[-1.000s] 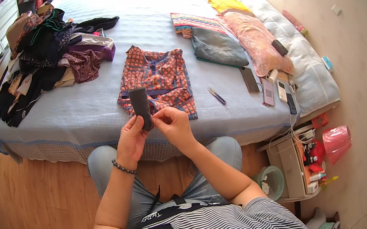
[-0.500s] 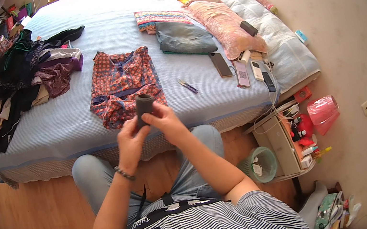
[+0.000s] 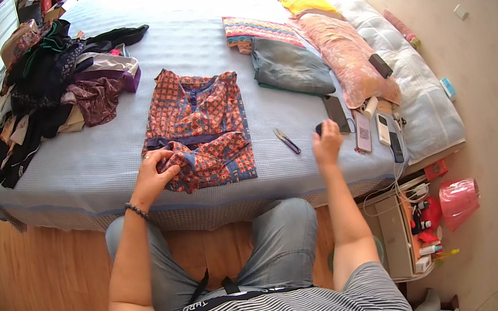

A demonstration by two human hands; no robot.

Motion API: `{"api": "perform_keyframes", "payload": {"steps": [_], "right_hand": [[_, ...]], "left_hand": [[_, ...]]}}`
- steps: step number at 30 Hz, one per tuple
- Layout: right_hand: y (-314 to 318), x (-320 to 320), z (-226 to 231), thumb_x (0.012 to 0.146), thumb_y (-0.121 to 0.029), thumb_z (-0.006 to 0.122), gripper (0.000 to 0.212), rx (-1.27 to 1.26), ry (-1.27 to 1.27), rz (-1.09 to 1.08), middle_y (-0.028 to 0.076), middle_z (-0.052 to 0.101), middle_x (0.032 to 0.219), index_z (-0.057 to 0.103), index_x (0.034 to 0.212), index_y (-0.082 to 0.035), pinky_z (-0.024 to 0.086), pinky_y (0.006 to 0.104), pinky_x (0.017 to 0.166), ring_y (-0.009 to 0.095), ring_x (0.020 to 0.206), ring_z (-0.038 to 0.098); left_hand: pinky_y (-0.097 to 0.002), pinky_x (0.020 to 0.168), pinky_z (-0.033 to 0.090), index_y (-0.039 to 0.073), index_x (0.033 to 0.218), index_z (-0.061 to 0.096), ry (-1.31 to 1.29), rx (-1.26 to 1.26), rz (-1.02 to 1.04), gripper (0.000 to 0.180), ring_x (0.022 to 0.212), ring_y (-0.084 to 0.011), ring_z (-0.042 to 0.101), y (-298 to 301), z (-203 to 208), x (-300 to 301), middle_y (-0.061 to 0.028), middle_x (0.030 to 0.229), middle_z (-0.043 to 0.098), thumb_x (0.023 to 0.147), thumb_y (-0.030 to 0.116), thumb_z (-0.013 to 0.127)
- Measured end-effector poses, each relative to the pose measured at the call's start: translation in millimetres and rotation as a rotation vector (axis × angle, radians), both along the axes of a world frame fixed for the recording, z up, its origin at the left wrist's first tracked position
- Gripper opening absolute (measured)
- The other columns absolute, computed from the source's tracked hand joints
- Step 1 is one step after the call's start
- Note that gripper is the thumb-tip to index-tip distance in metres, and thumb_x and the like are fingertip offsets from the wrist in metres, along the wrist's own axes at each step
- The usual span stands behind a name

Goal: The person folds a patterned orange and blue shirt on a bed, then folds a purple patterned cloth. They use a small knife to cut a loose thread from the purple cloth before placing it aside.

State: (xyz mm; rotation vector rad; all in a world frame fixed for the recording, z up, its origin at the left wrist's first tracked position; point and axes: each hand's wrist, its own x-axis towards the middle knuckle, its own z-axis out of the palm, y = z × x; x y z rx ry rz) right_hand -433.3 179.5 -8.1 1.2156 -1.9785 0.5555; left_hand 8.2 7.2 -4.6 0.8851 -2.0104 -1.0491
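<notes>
A red-and-blue patterned shirt point(image 3: 205, 107) lies on the bed, its lower part bunched and folded up. My left hand point(image 3: 155, 176) is closed on the cloth at its lower left edge. To the right, my right hand point(image 3: 327, 143) is closed around a dark roll point(image 3: 319, 130), mostly hidden by the fingers, at the bed's surface. Between the shirt and this hand lies a small tool with dark blue handles and a metal tip point(image 3: 287, 141). A dark flat rectangular device point(image 3: 336, 114) is just beyond the right hand.
A heap of dark clothes point(image 3: 47, 90) covers the bed's left side. Folded jeans point(image 3: 290, 66), a striped cloth point(image 3: 261, 29) and a pink pillow point(image 3: 345, 60) lie at the right. Phones point(image 3: 363, 131) and cables are near the right edge, above a cluttered bedside cabinet point(image 3: 391, 237).
Both hands were together on the dark roll above the shirt. The left has let go and moved left onto the shirt; the right has carried the roll rightward. The view has shifted.
</notes>
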Motion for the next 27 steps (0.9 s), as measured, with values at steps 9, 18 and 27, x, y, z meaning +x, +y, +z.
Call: {"api": "perform_keyframes", "payload": {"steps": [9,18,27], "right_hand": [[-70,210,12,0.069,0.000,0.066,0.017,0.015,-0.468,0.747,0.013,0.057,0.081,0.053,0.079,-0.005,0.045,0.0430,0.071,0.034,0.079,0.057],[-42,222,26,0.070,0.000,0.062,0.017,-0.003,-0.263,0.708,0.013,0.054,0.081,0.052,0.083,-0.004,0.044,0.0425,0.068,0.032,0.075,0.056],[10,248,19,0.074,0.009,0.057,0.018,-0.120,-0.670,0.776,0.014,0.055,0.074,0.053,0.087,-0.003,0.047,0.0363,0.057,0.031,0.062,0.058]], "left_hand": [[-0.0302,0.066,0.042,0.003,0.080,0.049,0.017,-0.172,0.147,0.022,0.070,-0.0180,0.049,40,41,6,-0.0071,0.075,0.048,0.066,-0.008,0.062],[-0.0420,0.067,0.047,0.006,0.082,0.050,-0.128,-0.320,0.387,0.022,0.080,-0.0312,0.056,72,12,40,-0.0100,0.084,0.053,0.068,-0.006,0.063],[-0.0394,0.059,0.041,0.002,0.072,0.042,-0.009,-0.204,0.373,0.019,0.066,-0.0303,0.050,115,-6,55,-0.0124,0.073,0.048,0.068,-0.011,0.055]]}}
